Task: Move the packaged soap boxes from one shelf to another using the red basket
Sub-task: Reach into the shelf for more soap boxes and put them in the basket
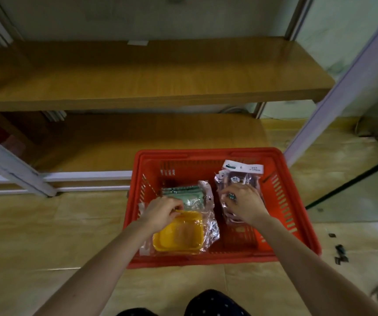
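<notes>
Kneeling low, a person shows dark white-dotted trouser knees [215, 304] at the bottom edge, over a pale tiled floor [46, 236]. Both bare forearms reach forward into a red slotted plastic basket [194, 262] standing on that floor.

In the basket's near left part lies a yellow rectangular soap box in a clear plastic bag [178, 236]. The left hand [163, 213] grips its far rim, fingers curled over the edge. Just beyond it, touching its wrapping, lie green soap boxes in clear plastic [183, 193].

In the right half, the right hand [242, 205] rests on a stack of dark purple soap packages in clear bags [240, 179], fingers curled down and gripping the top one. The stack's white printed header card [242, 166] leans near the far wall.

A few small dark scraps [340, 254] lie on the floor to the basket's right.

Beyond the basket stands a white metal rack with a low brown wooden shelf [137, 137]. Above and further back is a second brown wooden shelf [149, 71] bearing a small white label [137, 42] at its rear edge.
</notes>
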{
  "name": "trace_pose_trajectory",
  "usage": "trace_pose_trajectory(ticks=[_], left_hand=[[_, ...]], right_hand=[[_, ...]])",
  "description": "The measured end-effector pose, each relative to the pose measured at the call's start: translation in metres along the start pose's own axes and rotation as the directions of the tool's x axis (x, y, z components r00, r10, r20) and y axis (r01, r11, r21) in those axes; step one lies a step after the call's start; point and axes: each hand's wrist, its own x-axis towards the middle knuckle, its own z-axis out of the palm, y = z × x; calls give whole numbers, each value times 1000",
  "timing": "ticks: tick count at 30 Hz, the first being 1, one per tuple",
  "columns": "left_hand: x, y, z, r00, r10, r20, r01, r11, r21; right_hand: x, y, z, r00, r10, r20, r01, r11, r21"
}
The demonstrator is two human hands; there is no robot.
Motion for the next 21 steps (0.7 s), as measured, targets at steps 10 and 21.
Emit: trace_pose_trajectory(ticks=[10, 21], left_hand=[[-5, -18, 2, 985, -29, 172, 27, 1000, 14], [-93, -4, -194, 977, -214, -14, 214, 977, 13]], right_hand=[[1, -24, -1, 998, -3, 56, 6, 999, -42], [4, -162, -146, 966, -105, 236, 134, 985, -110]])
